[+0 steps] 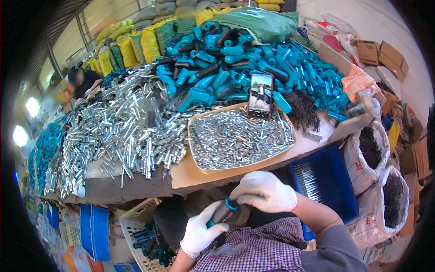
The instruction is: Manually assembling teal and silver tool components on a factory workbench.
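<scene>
In front of my lap, my left hand (pixel 202 232), in a white glove, is wrapped round a black and teal plastic handle (pixel 225 211). The handle tilts up to the right, with a teal ring at its upper end. My right hand (pixel 266 192), also gloved in white, is pinched at that ringed end; whatever its fingertips hold is hidden. Just beyond my hands, a shallow cream tray (pixel 213 170) full of small shiny metal pins and sleeves rests on the bench. A phone (pixel 260 97) with a lit screen leans upright at the tray's far edge.
Teal plastic housings (pixel 226 68) and loose metal parts (pixel 131 127) are heaped across the bench. At right are a blue bin (pixel 333 181) with metal rods and white sacks (pixel 369 222) of dark parts. A cream crate (pixel 131 222) of handles sits lower left. Another person (pixel 84 84) is far left.
</scene>
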The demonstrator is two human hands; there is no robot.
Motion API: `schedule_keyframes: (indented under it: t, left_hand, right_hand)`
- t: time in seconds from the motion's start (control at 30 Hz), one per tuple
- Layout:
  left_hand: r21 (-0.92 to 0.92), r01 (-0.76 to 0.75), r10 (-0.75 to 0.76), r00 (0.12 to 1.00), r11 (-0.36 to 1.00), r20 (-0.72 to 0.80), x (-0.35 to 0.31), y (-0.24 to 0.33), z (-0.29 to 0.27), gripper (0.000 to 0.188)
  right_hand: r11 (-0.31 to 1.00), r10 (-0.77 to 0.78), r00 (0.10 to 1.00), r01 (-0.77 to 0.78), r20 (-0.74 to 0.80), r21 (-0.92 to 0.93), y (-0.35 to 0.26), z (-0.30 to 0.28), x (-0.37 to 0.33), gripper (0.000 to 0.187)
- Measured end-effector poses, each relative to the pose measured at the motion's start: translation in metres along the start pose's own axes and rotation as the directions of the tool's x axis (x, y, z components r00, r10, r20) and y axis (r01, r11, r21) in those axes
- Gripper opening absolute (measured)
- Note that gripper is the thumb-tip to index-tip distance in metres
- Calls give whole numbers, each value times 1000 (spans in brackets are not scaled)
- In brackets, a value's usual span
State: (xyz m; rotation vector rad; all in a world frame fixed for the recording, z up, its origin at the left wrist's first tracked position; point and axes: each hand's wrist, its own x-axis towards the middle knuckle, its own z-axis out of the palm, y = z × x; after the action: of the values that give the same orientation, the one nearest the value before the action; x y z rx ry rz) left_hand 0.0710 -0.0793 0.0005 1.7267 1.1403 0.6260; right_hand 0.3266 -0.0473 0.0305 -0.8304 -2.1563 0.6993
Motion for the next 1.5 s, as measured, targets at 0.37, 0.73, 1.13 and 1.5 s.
schedule_keyframes:
  t: [0.37,0.73,1.13,1.5]
  left_hand:
    - [-92,-12,-22,934,996,-356,-6,-36,-21,62]
    - [-235,-28,-75,905,972,-419,-24,-60,-34,64]
    - [-23,-35,27,962,999,-272,-27,-31,-22,64]
    - [24,-37,40,991,999,-127,-55,-35,-20,73]
  right_hand:
    - [958,-287,812,226,508,179,74,-6,165,42]
    - [502,-23,993,-88,-115,-861,152,-25,277,30]
    - [527,525,807,-59,-270,848,-23,45,75,59]
    - [595,358,931,-162,-78,787,-27,74,22,56]
